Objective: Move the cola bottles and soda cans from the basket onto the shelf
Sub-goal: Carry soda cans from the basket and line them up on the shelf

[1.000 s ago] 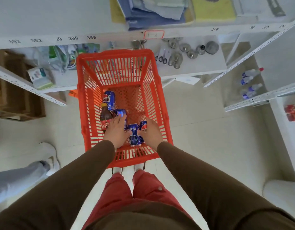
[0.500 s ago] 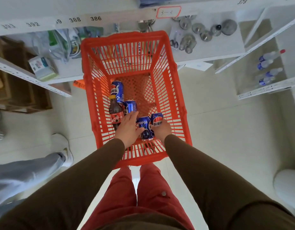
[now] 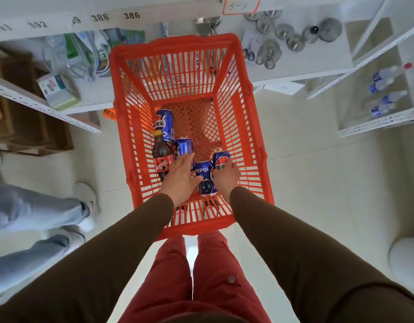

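Both hands reach down into the red plastic basket (image 3: 244, 89), which stands on the pale floor in front of the white shelf (image 3: 306, 64). The right hand (image 3: 225, 177) curls its fingers around a blue Pepsi can (image 3: 221, 160) at the basket's 4 o'clock side. The left hand (image 3: 180, 176) has its fingers straight and spread, resting over a second Pepsi can (image 3: 183, 146), gripping nothing. A third can (image 3: 204, 178) lies between the two hands. The cola bottle (image 3: 163, 157) lies at 8 o'clock beside the left hand, with a fourth can (image 3: 164, 124) at 10 o'clock beyond it.
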{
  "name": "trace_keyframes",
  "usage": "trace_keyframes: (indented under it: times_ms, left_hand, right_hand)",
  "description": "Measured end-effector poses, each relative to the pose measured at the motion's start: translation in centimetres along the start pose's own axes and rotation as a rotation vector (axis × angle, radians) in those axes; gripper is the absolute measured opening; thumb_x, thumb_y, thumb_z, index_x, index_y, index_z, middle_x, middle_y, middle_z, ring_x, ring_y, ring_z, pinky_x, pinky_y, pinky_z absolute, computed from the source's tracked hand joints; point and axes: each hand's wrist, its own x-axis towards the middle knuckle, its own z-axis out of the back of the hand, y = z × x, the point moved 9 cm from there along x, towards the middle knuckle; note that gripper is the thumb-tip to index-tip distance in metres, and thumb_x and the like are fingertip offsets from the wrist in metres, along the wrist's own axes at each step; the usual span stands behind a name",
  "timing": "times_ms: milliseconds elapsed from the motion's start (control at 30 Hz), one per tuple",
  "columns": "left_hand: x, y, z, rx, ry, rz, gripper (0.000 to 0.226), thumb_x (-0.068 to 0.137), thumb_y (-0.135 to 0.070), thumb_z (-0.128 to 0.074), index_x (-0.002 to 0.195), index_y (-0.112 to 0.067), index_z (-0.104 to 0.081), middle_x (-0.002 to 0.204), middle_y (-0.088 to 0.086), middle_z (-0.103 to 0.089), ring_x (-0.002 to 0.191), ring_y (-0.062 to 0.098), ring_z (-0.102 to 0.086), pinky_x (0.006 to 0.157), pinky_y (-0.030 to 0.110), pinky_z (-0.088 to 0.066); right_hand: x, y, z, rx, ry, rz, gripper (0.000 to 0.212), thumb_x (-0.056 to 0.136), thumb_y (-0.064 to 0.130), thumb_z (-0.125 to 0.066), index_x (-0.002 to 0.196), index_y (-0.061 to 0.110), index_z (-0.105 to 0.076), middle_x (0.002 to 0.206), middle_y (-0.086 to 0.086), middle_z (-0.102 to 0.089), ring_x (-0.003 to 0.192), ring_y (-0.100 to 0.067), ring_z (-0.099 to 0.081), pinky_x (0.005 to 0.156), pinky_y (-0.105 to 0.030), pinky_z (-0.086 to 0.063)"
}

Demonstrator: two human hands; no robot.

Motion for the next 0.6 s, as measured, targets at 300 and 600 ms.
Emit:
trace_keyframes:
  times_ms: [300,600]
  left_hand:
    - [1.1,0.1,0.7,-0.011,-0.011,-0.016,0.074,0.101,-0.038,-0.057,0.161,-0.022,-0.016,0.169,0.006,-0.016,0.155,0.025,-0.012,0.125,0.043,-0.017]
    - [3.0,0.9,2.1,-0.024,-0.059,-0.015,0.074,0.101,-0.035,-0.058,0.161,-0.021,-0.017,0.168,0.004,-0.017,0.155,0.021,-0.013,0.123,0.037,-0.016]
  right_hand:
    - [1.8,4.1,1.3,0.130,0.017,0.220,0.066,0.103,0.020,-0.051,0.160,0.018,-0.018,0.161,-0.008,-0.031,0.148,-0.031,-0.029,0.118,-0.050,-0.034]
    - [4.2,11.3,1.7,-0.305,0.030,0.476,0.078,0.093,0.033,-0.069,0.156,0.009,-0.028,0.153,-0.015,-0.041,0.141,-0.036,-0.035,0.115,-0.044,-0.033]
